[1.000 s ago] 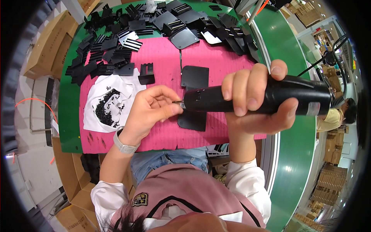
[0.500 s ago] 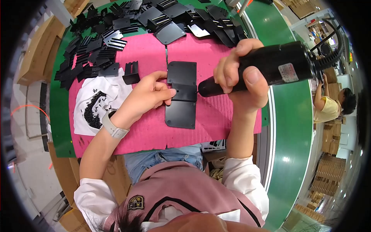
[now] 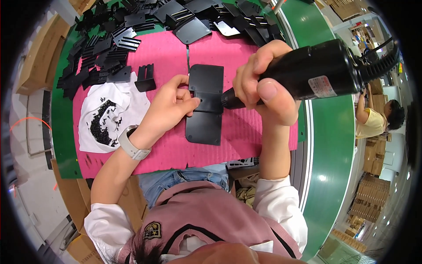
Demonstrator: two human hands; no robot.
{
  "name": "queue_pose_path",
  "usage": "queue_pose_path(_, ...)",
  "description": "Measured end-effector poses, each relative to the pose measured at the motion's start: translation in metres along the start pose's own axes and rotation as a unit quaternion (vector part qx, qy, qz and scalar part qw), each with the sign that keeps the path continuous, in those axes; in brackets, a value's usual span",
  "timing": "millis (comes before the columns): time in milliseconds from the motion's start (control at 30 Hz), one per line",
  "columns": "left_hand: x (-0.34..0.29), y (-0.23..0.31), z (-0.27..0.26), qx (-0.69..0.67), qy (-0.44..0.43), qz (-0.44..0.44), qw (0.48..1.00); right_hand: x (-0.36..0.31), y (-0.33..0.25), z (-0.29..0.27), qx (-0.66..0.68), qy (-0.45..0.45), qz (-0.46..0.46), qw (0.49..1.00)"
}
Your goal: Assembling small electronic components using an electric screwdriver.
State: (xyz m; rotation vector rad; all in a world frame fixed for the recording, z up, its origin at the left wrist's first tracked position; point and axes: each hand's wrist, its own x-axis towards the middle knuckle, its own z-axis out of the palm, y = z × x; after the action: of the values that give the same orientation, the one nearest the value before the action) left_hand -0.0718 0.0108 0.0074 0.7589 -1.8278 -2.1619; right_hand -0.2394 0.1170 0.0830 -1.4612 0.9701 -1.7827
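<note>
My right hand (image 3: 268,83) is wrapped around a thick black electric screwdriver (image 3: 307,70), held almost level with its cord end to the right. Its tapered nose meets the right edge of a black plate assembly (image 3: 205,127) lying on the pink sheet; the bit itself is hidden. The assembly has two flat panels with rounded corners and a narrower bracket (image 3: 209,102) across the middle. From the left, my left hand (image 3: 173,103) pinches that bracket's left end between thumb and fingers. To its left, a loose black bracket (image 3: 145,78) stands beside a white cloth (image 3: 90,132) bearing many small black screws (image 3: 102,127).
A pink corrugated sheet (image 3: 246,141) covers the green table (image 3: 66,154). Piles of black plates and slotted brackets (image 3: 105,48) line its far and left sides. A second green surface (image 3: 329,149) runs along the right. Cardboard boxes (image 3: 39,57) stand at left; another person (image 3: 376,119) is far right.
The screwdriver's nose has come up against the plate assembly's edge, and its body has tilted slightly. My left hand keeps its pinch on the bracket. The whole view has shifted a little.
</note>
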Motion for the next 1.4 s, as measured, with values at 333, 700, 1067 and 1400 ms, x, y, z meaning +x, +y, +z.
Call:
queue_pose_path(333,-0.008,0.0,-0.003,-0.019,0.016,-0.008,1.0,0.002,0.001,0.018,-0.1,0.01,0.0,0.995)
queue_pose_path(700,-0.032,0.017,-0.018,-0.099,0.0,0.064,0.993,0.013,-0.019,0.013,0.21,-0.034,-0.091,0.973)
queue_pose_path(1067,-0.04,0.019,-0.019,-0.081,-0.046,0.086,0.992,0.017,0.0,0.019,0.297,-0.055,-0.076,0.95)
queue_pose_path(1400,-0.04,0.018,-0.019,0.066,-0.048,0.141,0.987,0.014,0.0,0.026,0.292,-0.019,-0.04,0.955)
